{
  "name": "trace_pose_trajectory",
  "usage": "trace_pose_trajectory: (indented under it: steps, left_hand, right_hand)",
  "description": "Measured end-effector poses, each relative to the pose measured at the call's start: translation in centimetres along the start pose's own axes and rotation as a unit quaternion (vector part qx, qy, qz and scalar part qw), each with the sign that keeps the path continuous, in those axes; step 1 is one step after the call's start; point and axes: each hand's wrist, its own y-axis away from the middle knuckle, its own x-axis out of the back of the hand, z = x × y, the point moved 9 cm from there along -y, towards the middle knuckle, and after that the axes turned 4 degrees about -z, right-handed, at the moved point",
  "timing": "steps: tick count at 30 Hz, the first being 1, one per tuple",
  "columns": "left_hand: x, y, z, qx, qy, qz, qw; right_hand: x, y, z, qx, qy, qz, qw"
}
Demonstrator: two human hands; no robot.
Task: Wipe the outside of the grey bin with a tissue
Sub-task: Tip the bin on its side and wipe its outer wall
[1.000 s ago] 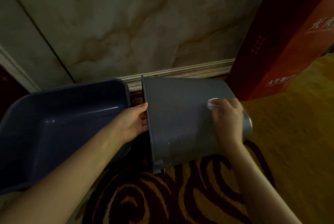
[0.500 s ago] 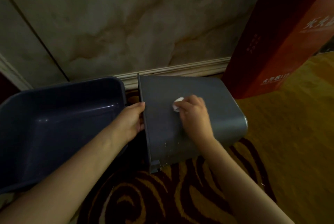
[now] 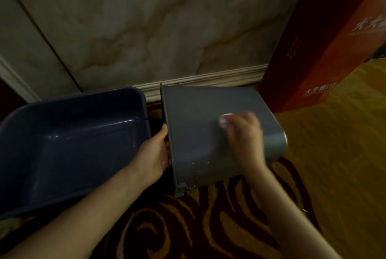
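a patterned carpet (image 3: 208,227) meets a marble wall. at frame centre the grey bin (image 3: 198,133) lies on its side; the left hand (image 3: 155,154) grips its rim, the right hand (image 3: 244,135), blurred, presses a white tissue (image 3: 224,119) under curled fingertips against the bin's upturned side.

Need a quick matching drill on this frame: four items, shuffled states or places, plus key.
Column 1:
1. grey bin
2. tissue
3. left hand
4. red box

Column 2:
A. gripping the bin's rim
B. standing by the wall, at the far right
C. lying on its side on the carpet
D. pressed to the bin's side under the right hand

Pairs: 1-C, 2-D, 3-A, 4-B
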Motion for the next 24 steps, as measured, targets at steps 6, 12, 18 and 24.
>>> trace_pose_trajectory:
  steps: [6, 12, 18, 24]
  left_hand:
    - [0.0, -0.1, -0.5, -0.010, 0.028, -0.012, 0.999]
    - [0.4, -0.4, 0.0, -0.026, -0.008, 0.020, 0.999]
    - [0.3, -0.3, 0.1, -0.023, 0.002, 0.029, 0.999]
    - [0.3, -0.4, 0.4, -0.027, -0.012, 0.033, 0.999]
  right_hand:
    - [-4.2, 4.6, -9.2, 0.183, -0.019, -0.108, 0.977]
    - [-0.4, 1.1, 0.5, 0.026, 0.050, -0.019, 0.998]
    - [4.6, 0.3, 12.7, -0.191, 0.073, 0.071, 0.976]
    - [6.2, 1.9, 9.9, -0.165, 0.041, 0.150, 0.974]
